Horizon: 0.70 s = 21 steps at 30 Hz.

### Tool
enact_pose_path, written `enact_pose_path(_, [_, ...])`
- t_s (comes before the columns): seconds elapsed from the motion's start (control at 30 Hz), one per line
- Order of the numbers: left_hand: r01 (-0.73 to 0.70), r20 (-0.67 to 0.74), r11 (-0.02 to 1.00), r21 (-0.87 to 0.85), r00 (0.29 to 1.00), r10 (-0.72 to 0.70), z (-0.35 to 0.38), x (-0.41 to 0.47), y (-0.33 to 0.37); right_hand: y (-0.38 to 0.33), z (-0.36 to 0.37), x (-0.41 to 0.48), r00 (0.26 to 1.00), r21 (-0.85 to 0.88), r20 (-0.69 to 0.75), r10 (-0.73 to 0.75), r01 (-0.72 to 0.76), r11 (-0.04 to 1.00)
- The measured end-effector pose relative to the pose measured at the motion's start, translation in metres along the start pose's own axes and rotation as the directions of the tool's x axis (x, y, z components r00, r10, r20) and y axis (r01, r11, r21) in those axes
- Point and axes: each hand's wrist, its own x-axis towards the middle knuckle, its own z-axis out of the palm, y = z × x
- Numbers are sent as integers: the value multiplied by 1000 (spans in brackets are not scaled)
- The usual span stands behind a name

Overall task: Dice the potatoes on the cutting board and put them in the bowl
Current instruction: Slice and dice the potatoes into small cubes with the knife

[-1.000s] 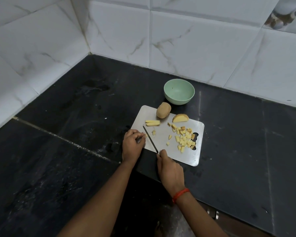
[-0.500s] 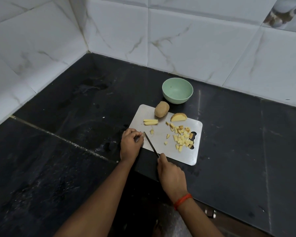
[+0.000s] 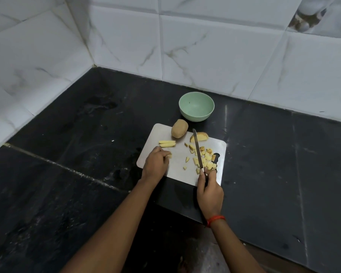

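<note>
A steel cutting board (image 3: 177, 164) lies on the black counter. On it sit a whole potato (image 3: 179, 128), a potato half (image 3: 201, 136), two potato sticks (image 3: 167, 143) and a heap of diced potato (image 3: 206, 159). My right hand (image 3: 210, 191) grips the knife (image 3: 197, 149), whose blade lies over the diced heap and points away from me. My left hand (image 3: 156, 162) rests on the board's left side, its curled fingertips on a small potato piece (image 3: 169, 155). The green bowl (image 3: 196, 106) stands behind the board with no potato in it.
White marble-look tiled walls (image 3: 205, 46) close the counter at the back and left, forming a corner. The dark counter (image 3: 67, 174) stretches to the left and right of the board. Its front edge runs near my right forearm.
My right hand swung the knife from the board's left part over to the diced heap on the right. My left hand shifted slightly forward on the board.
</note>
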Motion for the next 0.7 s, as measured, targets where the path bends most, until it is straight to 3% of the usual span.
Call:
enact_pose_path(0.23, [-14,37,954,-300,999,26,19,2,52,0,-2,0,1000,-29,17,-18,19,999])
enact_pose_path(0.37, [-56,-146,995,-87,988,43,4,13,32,3,0,0,1000,-32,17,-23,23,999])
enact_pose_path(0.5, [-124,-75,980,156,988,137,-7,26,5,8,3,0,999,-36,44,-12,14,999])
enact_pose_path(0.7, [-162,-36,973,163,985,170,-5,24,-1,10,4,1,999,-33,31,-37,38,999])
